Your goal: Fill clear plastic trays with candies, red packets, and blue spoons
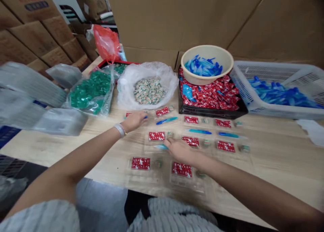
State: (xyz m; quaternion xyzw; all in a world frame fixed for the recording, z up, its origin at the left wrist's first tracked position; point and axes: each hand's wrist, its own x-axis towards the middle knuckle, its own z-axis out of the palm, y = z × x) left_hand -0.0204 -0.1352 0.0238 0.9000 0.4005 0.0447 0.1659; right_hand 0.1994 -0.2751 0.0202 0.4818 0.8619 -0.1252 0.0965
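Several clear plastic trays [162, 142] lie in rows on the wooden table [273, 164], most holding a red packet [140, 163] and a small green piece. Some also hold a blue stick [167, 120]. My left hand [134, 120] reaches to the far left tray, its fingers closed over a blue stick whose tip [145, 117] shows. My right hand [181, 151] lies palm down on the middle row, fingers at another blue stick [161, 146]. Motion blur hides whether those fingers grip it.
At the back stand a bag of green candies [89, 90], a white bag of striped candies [149, 90], a black tray of red packets [212, 95], a beige bowl [207, 65] of blue sticks and a white basket [278, 90] of blue sticks. Stacked clear trays [30, 97] lie left.
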